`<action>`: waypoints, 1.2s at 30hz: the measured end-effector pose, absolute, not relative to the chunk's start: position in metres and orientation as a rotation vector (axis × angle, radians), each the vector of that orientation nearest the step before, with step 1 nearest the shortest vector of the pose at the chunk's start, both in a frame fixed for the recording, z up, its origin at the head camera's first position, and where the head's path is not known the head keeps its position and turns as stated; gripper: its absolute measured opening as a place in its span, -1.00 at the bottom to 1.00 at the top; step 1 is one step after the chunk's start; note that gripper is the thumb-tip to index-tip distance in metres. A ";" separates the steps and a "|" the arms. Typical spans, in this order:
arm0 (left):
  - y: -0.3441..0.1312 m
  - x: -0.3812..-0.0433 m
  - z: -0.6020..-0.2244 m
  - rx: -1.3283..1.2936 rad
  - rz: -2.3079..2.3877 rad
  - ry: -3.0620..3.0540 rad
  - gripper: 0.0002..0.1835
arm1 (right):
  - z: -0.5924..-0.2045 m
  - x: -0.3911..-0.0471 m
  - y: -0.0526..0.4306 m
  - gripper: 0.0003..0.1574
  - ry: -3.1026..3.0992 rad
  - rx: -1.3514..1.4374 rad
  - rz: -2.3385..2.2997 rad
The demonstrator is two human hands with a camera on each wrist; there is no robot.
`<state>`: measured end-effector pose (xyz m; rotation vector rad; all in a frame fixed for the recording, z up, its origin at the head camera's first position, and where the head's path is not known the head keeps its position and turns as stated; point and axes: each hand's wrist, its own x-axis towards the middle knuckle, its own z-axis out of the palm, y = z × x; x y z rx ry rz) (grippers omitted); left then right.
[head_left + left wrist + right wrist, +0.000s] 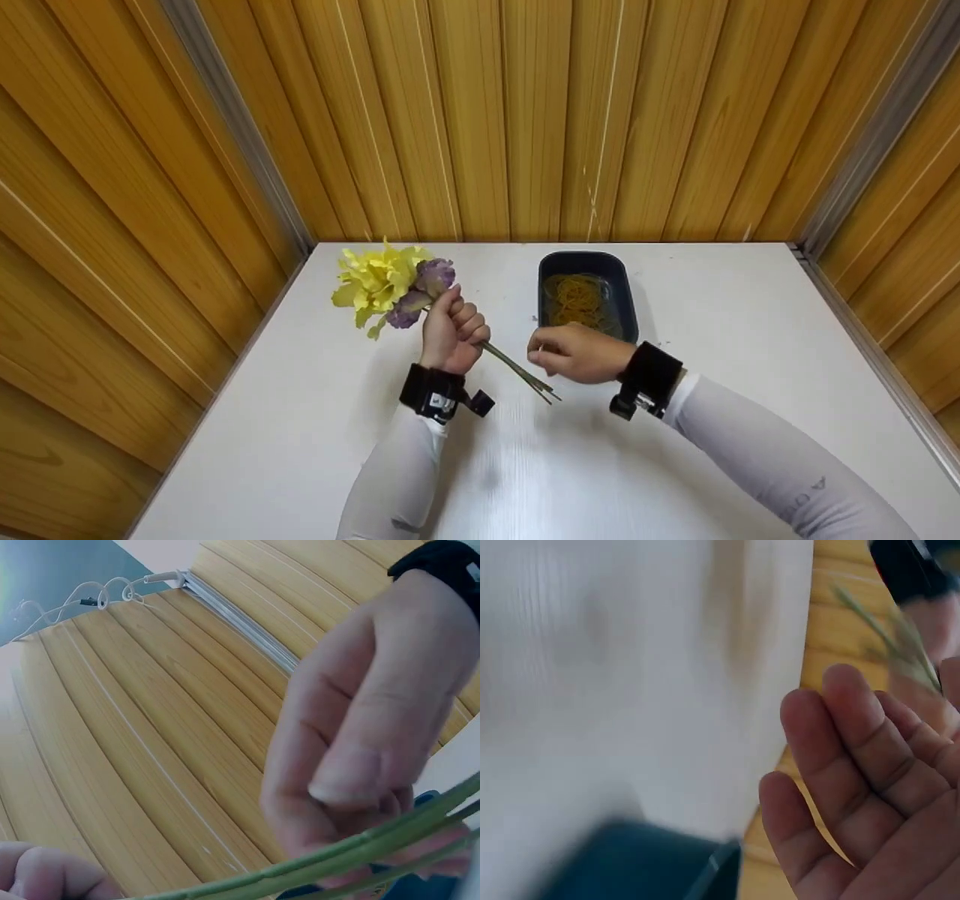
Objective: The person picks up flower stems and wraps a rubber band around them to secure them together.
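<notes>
The left hand (454,334) is gripping a bunch of yellow and purple artificial-looking flowers (382,281), its fingers curling around the slender green stems (517,367). The ruffled blooms are sitting beyond this hand and to its left. The bare stems are running out on its opposite side, slanting rightward and back toward the person, with their loose ends spreading slightly apart. The bunch's long axis is therefore crossing the fist on a diagonal, blooms far left, stem ends near right.

The right hand (581,354) is hovering just to the right of those stems, palm side turning toward them. Its fingers are bending softly, and in the right wrist view some are standing slightly apart. Whether thumb and forefinger are pinching anything thin, I cannot tell. The relation that seems to matter most is this narrow space: the right hand's fingertips are lying nearer the free stem ends than the left hand is. In the head view they are appearing near the stems but apart from them.

Just beyond the right hand, a dark blue, round-cornered rectangular tray (624,300) is resting on the white tabletop (712,315), holding a tangle of thin yellow-brown loops (579,296) resembling rubber bands.
</notes>
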<state>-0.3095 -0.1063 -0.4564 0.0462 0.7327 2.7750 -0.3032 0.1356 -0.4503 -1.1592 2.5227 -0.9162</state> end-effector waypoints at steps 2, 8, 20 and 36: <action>-0.109 -0.308 -0.458 0.033 2.787 0.706 -0.41 | -0.438 -0.314 0.146 -0.76 2.601 -1.127 -0.879; -0.112 -0.306 -0.461 0.019 2.792 0.665 -0.42 | -0.416 -0.352 0.175 -0.73 2.767 -0.924 -0.684; -0.114 -0.308 -0.465 0.038 2.796 0.650 -0.43 | -0.427 -0.398 0.171 -0.72 2.832 -0.719 -0.231; -0.106 -0.299 -0.460 0.041 2.775 0.610 -0.43 | -0.456 -0.402 0.166 -0.71 2.864 -0.848 0.003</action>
